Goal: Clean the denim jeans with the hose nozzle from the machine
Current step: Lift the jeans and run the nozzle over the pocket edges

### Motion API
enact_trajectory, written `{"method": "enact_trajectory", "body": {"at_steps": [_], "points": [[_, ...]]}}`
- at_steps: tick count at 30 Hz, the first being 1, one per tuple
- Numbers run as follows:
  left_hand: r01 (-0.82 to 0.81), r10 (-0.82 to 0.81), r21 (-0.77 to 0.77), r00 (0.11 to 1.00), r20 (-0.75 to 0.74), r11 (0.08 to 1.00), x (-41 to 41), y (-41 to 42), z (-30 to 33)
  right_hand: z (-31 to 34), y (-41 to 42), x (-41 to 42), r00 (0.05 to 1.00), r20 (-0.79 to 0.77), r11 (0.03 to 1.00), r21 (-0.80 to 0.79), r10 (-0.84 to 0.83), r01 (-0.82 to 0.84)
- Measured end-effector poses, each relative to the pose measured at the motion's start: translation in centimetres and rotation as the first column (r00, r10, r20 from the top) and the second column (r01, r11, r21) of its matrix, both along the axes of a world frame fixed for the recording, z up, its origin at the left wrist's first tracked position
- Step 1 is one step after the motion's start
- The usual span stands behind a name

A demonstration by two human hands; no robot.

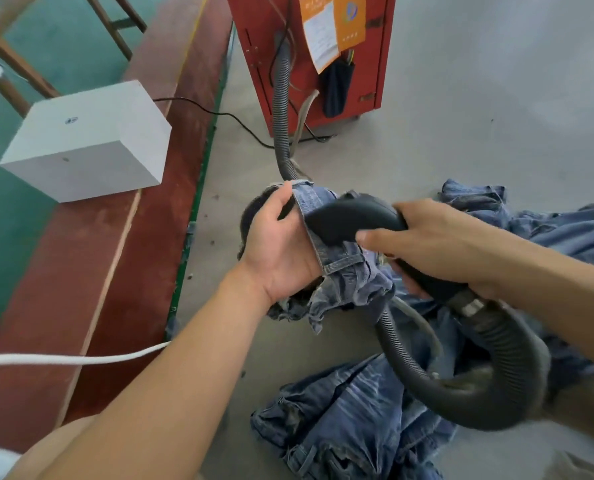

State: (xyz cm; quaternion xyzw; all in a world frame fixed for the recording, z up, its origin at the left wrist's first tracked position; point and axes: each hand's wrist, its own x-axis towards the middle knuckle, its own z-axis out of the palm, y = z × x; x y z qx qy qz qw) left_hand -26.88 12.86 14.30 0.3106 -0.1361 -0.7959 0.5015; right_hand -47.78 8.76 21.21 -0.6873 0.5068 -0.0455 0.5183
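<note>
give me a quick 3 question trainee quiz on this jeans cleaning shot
1. True or false: the nozzle is pressed against the jeans held in the left hand.
2. Which hand grips the nozzle? A) left B) right C) both
3. Fill in: the hose runs back to a ____ machine.

Key: 1 true; 2 B, the right hand; 3 red.

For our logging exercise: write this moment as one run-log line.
left hand: holds jeans waistband | right hand: grips hose nozzle | nozzle: on the denim | hose: loops to red machine
</note>
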Motion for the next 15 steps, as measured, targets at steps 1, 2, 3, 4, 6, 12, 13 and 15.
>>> {"method": "enact_trajectory", "body": {"at_steps": [1,2,3,4,6,12,13,15], "points": [[0.010,-0.010,0.007,1.000,-0.013,1.000,-0.2,0.0,-0.1,0.0,-0.4,0.5,0.998,0.040,0.999,-0.003,-0.051,0.051],[0.018,-0.018,0.010,1.000,-0.013,1.000,-0.3,0.0,-0.2,0.1,-0.8,0.7,0.992,0.076,0.995,-0.006,-0.097,0.097],[0.026,-0.026,0.010,1.000,-0.012,1.000,-0.4,0.0,-0.1,0.3,-1.1,0.8,0.985,0.104,0.991,0.001,-0.135,0.136],[0.027,-0.027,0.007,1.000,-0.009,1.000,-0.4,0.0,0.1,0.5,-1.3,0.7,0.981,0.120,0.988,0.018,-0.153,0.152],[-0.009,0.009,0.001,1.000,0.007,1.000,0.3,-0.2,0.1,0.8,-1.1,-0.4,0.991,0.084,0.995,0.027,-0.100,0.098],[-0.067,0.053,0.089,0.987,0.149,0.994,0.7,-0.3,-0.4,1.2,-0.5,-0.8,0.997,-0.067,0.998,0.059,0.038,-0.034],[-0.082,0.063,0.103,0.982,0.177,0.991,0.4,-0.3,-0.6,1.1,-0.8,-0.4,0.999,-0.037,0.998,0.063,0.010,-0.008],[-0.098,0.074,0.124,0.980,0.185,0.987,0.2,-0.2,-0.5,0.7,-1.3,0.1,0.998,0.045,0.998,0.036,-0.045,0.043]]}}
